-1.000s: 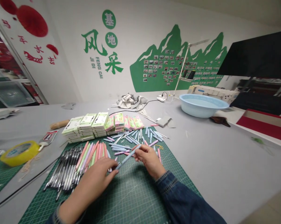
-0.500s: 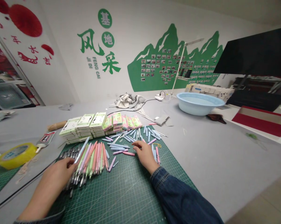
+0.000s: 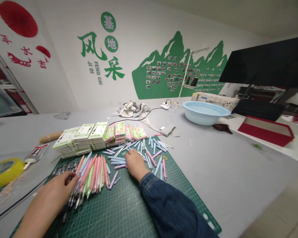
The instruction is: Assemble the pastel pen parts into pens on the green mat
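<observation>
My left hand (image 3: 58, 190) is closed at the left edge of a bundle of pastel pens (image 3: 95, 173), its thumb and finger at the lower end of an orange pen (image 3: 80, 164). Under and beside it lie clear pens with dark parts (image 3: 71, 167). My right hand (image 3: 136, 162) has its fingers bent down among loose blue pen barrels (image 3: 118, 161); the fingertips are partly hidden, and what they pinch cannot be made out. White refills (image 3: 119, 151), pink barrels (image 3: 151, 159) and a purple barrel (image 3: 113, 180) lie around it on the green cutting mat (image 3: 121, 208).
White-green boxes (image 3: 98, 134) and pink-green boxes (image 3: 120, 129) are stacked behind the pens. Yellow tape (image 3: 15, 172), a glue tube (image 3: 36, 153) and a black cable (image 3: 20, 200) lie left. A blue basin (image 3: 205, 114), sewing machine (image 3: 215, 98) and red box (image 3: 265, 130) stand right.
My right hand has moved left and down onto the loose barrels, uncovering pink and blue ones. The blue pen at my left hand now lies lower in the bundle, and an orange pen shows beside it.
</observation>
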Demonstrator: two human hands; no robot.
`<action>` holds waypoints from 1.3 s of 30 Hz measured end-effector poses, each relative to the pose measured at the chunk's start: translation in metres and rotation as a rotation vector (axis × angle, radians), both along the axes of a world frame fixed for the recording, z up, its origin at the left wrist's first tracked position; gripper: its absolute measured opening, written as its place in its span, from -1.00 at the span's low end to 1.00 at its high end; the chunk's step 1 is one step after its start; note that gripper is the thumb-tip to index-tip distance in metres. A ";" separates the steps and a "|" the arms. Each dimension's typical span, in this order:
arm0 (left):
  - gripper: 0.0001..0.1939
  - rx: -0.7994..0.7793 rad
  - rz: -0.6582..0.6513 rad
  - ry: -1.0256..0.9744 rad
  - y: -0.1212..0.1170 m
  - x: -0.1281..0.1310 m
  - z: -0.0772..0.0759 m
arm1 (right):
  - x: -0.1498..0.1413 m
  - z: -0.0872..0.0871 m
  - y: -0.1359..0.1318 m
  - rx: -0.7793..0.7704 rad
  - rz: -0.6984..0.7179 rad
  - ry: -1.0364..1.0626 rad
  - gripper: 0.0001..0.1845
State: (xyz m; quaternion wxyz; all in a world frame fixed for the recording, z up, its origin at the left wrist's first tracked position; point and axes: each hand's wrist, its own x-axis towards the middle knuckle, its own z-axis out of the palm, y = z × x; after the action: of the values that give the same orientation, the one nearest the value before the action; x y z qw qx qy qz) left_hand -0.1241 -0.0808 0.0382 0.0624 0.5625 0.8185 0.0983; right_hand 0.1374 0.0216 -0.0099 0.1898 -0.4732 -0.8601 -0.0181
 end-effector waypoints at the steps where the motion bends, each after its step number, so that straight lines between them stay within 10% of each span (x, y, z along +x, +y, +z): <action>1: -0.61 0.050 0.000 0.036 0.000 0.003 0.000 | 0.000 0.000 0.000 0.013 0.000 0.003 -0.87; 6: -0.63 0.418 -0.153 0.060 0.004 0.043 -0.001 | 0.003 0.003 -0.006 0.037 -0.071 0.216 -0.87; 11: -0.54 0.331 -0.183 -0.741 0.025 0.100 -0.007 | 0.008 0.015 -0.027 -0.080 0.055 0.615 -0.84; 20: -0.67 0.414 -0.041 -1.743 0.052 0.118 -0.017 | 0.016 0.025 -0.052 -0.945 0.506 1.403 -0.57; 39: -0.70 0.382 -0.110 -1.825 0.041 0.127 -0.011 | 0.018 0.024 -0.054 -1.045 0.597 1.448 -0.75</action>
State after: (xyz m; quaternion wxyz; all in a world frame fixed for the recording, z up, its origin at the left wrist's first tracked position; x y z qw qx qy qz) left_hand 0.0030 -0.0402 0.0268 0.5922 0.3065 0.3949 0.6321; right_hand 0.1558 -0.0326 0.0143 0.4390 -0.1544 -0.5176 0.7180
